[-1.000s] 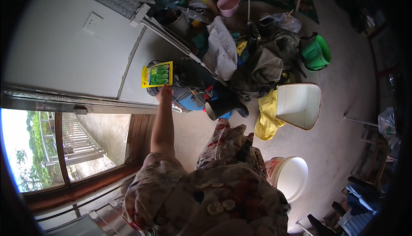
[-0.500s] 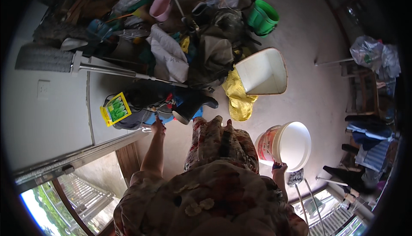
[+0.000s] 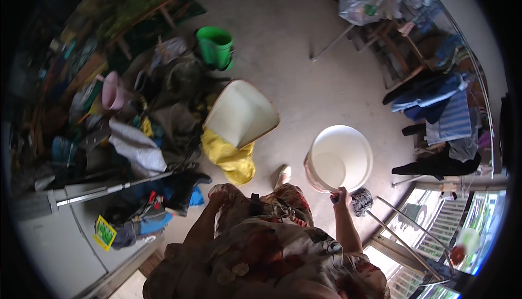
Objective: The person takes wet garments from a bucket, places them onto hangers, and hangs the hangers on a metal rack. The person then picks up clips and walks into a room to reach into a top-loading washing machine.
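At my right side, my right hand [image 3: 342,196] is closed at the near rim of a large white plastic bucket [image 3: 341,155]. Its mouth tilts up toward me and I see no contents inside. My left hand [image 3: 218,198] hangs by my left thigh; its fingers are too unclear to read. A dark rubber boot [image 3: 182,189] is nearest to it, leaning on a heap with blue and red cloth. Ahead on the floor, an off-white rectangular bin [image 3: 239,115] lies against a yellow sack [image 3: 231,160].
A green bucket [image 3: 215,48] and a pink bucket [image 3: 113,91] stand among piled sacks. A long-handled flat mop [image 3: 103,190] crosses the left. At right hang clothes [image 3: 451,116] on a rack; a grey mop head [image 3: 361,201] is by the bucket. A yellow-green packet [image 3: 104,232] lies lower left.
My view has turned right, so the heap has shifted left. My left hand has come away from the heap to my thigh. The white bucket stays in my right hand, its mouth now more toward me.
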Action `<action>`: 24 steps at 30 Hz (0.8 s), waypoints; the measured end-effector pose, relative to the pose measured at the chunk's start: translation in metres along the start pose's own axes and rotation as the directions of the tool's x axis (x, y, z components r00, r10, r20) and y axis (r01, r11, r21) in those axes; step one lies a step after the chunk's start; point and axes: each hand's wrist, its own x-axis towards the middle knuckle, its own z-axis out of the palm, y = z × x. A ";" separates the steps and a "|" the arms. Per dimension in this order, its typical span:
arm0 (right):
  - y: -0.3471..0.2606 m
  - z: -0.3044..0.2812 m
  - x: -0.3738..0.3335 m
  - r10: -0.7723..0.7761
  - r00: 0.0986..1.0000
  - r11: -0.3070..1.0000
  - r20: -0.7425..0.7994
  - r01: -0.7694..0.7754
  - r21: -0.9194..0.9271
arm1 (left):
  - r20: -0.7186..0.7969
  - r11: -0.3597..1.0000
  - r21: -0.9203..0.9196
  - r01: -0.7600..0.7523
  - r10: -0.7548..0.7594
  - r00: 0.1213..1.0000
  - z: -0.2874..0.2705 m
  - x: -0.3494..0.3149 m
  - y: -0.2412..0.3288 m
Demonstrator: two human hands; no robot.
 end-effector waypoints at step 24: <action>-0.328 0.597 0.145 -0.005 0.832 0.958 0.555 0.163 -0.237 | -0.040 0.954 0.119 0.276 -0.274 0.961 0.202 0.272 0.373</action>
